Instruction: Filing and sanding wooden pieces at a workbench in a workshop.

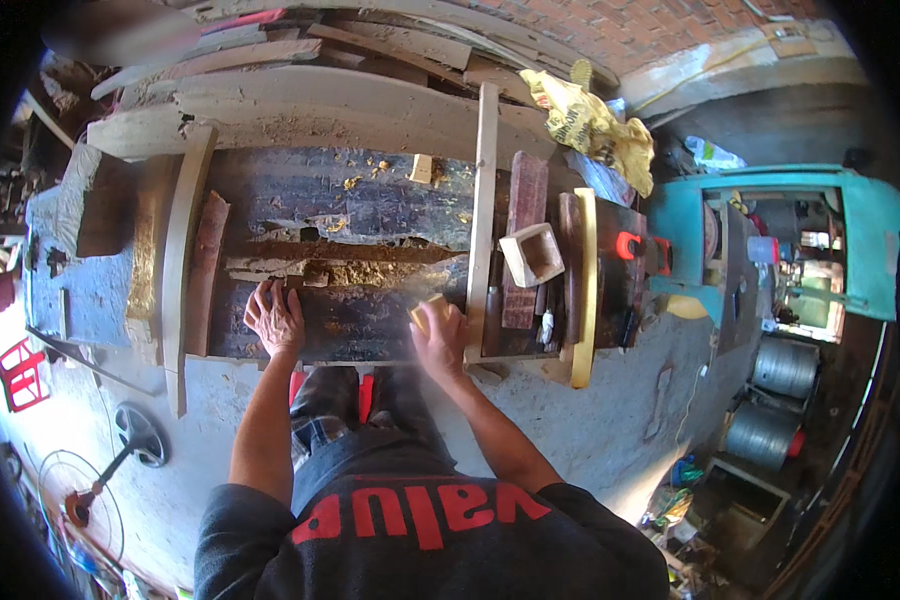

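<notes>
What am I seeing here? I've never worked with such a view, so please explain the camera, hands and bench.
There's no robot: these are a person's bare hands. The only picture comes from a wide fisheye camera worn on the head, looking down, so straight edges bend near the rim. The right hand holds a small pale wood block at the dark workbench. The left hand is palm-down by a thin wood strip; whether it grips anything is unclear. Farther right, a hollow square wooden box overlaps a reddish board.
</notes>
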The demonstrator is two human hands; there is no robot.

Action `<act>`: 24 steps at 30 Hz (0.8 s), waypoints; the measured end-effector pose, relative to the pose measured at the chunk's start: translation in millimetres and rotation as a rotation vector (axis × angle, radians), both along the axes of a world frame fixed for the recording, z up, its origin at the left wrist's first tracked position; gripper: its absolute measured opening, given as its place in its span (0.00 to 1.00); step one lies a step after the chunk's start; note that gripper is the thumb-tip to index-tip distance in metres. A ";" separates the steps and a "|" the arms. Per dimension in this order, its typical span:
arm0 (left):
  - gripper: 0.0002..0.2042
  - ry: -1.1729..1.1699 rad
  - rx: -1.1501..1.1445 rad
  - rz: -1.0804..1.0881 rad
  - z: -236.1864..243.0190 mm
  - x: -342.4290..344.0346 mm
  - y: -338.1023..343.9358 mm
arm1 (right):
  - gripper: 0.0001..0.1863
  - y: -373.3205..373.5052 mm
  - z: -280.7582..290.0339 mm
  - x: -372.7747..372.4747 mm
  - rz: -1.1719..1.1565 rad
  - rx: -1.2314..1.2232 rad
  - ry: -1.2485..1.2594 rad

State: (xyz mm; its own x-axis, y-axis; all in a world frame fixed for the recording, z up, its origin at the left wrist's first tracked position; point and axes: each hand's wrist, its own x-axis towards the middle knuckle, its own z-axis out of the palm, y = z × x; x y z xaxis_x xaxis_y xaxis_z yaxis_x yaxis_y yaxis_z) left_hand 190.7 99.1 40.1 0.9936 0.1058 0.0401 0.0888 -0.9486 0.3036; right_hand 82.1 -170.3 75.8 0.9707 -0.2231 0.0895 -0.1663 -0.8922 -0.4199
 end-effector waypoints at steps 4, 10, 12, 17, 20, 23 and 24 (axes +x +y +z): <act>0.16 -0.014 -0.083 0.009 3.7 0.8 -18.9 | 0.26 -3.3 29.5 -4.7 -0.121 0.220 -0.067; 0.04 -0.014 -0.673 -0.469 7.0 -18.1 -147.5 | 0.26 -5.2 67.6 -37.6 -0.156 0.314 -0.142; 0.07 0.202 -0.689 -0.523 12.0 -25.3 -195.8 | 0.27 -9.6 77.0 -51.0 -0.148 0.360 -0.110; 0.16 0.279 -0.541 -0.332 29.7 -16.9 -285.4 | 0.27 -33.0 92.3 -81.4 -0.096 0.352 -0.066; 0.21 0.393 -0.493 -0.172 32.4 -4.9 -313.4 | 0.27 -51.8 95.7 -94.0 -0.082 0.365 -0.036; 0.26 0.398 -0.425 -0.081 25.3 5.6 -331.1 | 0.27 -72.8 95.3 -100.0 -0.079 0.412 -0.030; 0.26 0.424 -0.429 -0.032 21.4 6.5 -334.6 | 0.27 -79.9 95.3 -101.9 -0.080 0.406 -0.025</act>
State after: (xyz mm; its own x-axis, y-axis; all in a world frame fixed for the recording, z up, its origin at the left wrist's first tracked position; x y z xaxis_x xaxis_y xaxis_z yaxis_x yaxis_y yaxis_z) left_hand 197.2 -235.5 61.5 0.9165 -0.0048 -0.4000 0.2595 -0.7538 0.6037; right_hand -19.8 -250.2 171.2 0.9474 -0.3200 0.0017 -0.2142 -0.6380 -0.7397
